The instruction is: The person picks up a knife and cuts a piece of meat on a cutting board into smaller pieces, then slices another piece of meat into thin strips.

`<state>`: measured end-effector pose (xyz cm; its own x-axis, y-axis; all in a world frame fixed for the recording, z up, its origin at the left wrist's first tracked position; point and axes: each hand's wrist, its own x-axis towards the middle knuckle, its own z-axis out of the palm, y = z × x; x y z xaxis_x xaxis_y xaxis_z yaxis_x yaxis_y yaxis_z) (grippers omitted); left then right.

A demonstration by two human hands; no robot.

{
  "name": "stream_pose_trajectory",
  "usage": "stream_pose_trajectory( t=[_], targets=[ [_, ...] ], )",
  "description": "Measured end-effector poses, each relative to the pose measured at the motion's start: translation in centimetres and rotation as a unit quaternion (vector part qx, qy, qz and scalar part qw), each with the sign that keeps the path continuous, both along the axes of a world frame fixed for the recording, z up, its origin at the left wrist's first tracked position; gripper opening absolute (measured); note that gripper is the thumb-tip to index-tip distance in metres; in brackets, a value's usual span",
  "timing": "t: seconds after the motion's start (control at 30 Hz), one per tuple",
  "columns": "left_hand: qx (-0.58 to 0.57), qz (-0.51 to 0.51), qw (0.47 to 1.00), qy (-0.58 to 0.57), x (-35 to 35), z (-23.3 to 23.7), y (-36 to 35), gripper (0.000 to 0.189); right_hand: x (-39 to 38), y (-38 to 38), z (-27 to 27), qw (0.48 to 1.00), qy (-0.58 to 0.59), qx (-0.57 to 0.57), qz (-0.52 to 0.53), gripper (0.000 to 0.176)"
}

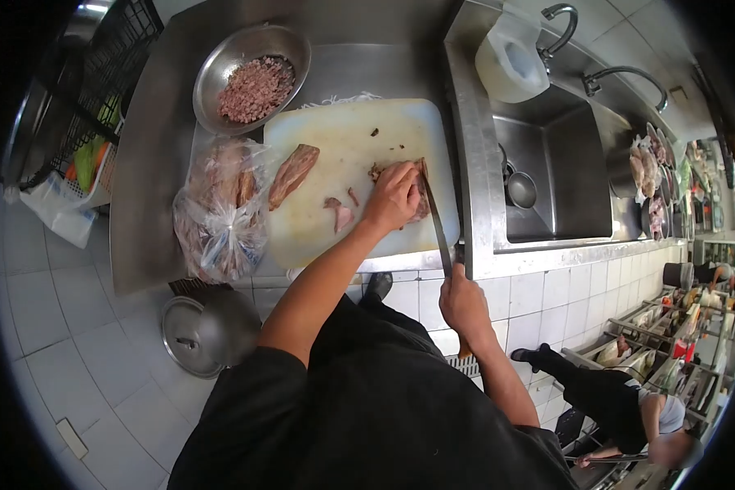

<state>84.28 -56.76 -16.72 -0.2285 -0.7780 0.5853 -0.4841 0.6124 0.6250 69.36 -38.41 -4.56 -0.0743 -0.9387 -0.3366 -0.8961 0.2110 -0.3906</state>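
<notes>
My left hand (396,196) presses down with bent fingers on a piece of meat (420,202) at the right of the white cutting board (327,126). My right hand (464,302) is wrapped round the handle of a long knife (439,214); its blade lies along the right side of that meat, close to my left fingertips. Another long piece of meat (294,175) rests at the board's left, with small scraps (339,214) between the two. Left of the board is a clear plastic bag of meat (220,212). A metal bowl (207,86) holds chopped meat (257,88).
To the right is a metal sink (559,163) with a ladle (520,189) and two taps. A white container (510,61) stands behind it. On the floor is a lidded pot (192,339). Another person (621,408) is at the lower right, near shelves.
</notes>
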Motion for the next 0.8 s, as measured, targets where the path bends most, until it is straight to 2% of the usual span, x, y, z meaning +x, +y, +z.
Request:
stream_pose_trajectory(
  t=[0.4,0.57,0.8],
  targets=[
    [0.022,-0.007,0.999,-0.033,0.0,-0.1,-0.2,0.03,-0.6,-0.7,-1.0,1.0,-0.011,-0.002,0.012,0.019],
    [0.027,-0.005,0.999,-0.023,0.1,0.1,-0.1,0.031,-0.2,-3.2,-1.8,0.999,-0.041,0.004,0.011,0.019],
    [0.019,0.02,0.999,-0.017,0.3,-0.6,-0.1,0.028,0.7,-10.7,-6.4,0.999,-0.014,-0.034,0.024,0.019]
  ],
)
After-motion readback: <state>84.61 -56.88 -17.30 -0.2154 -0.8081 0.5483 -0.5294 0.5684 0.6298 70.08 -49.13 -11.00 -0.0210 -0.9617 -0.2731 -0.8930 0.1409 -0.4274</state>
